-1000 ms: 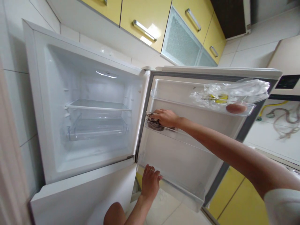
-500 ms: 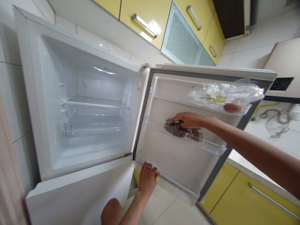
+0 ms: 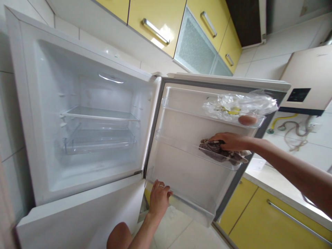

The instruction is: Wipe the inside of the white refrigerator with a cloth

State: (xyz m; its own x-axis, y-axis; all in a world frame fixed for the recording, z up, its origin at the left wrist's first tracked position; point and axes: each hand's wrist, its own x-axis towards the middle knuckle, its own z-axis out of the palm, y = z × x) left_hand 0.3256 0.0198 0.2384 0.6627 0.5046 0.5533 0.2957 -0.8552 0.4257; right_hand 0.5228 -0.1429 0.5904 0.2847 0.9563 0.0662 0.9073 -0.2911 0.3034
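My right hand (image 3: 229, 141) is closed on a crumpled dark patterned cloth (image 3: 214, 155), pressed down inside the middle door shelf (image 3: 178, 145) toward its outer end. Part of the cloth shows through the shelf's clear front. Lower down, my left hand (image 3: 159, 197) has its fingers curled over the rim of the bottom door shelf (image 3: 192, 205), near the hinge side. The fridge door (image 3: 186, 174) stands wide open. On the top door shelf (image 3: 178, 104) lie a clear plastic bag (image 3: 241, 102) with something yellow in it and a brown egg (image 3: 247, 120).
To the left is the fridge compartment (image 3: 103, 95) with a glass shelf (image 3: 101, 113) and a clear drawer (image 3: 101, 145). Yellow cabinets (image 3: 155, 20) hang above. Beyond the door are a water heater (image 3: 303, 79), hoses (image 3: 298, 138) and a counter (image 3: 272, 188). My knee (image 3: 119, 235) is at the bottom.
My right hand has slid with the cloth along the middle shelf, away from the hinge toward the door's outer edge. My left hand stays at the bottom shelf. The view shifted slightly.
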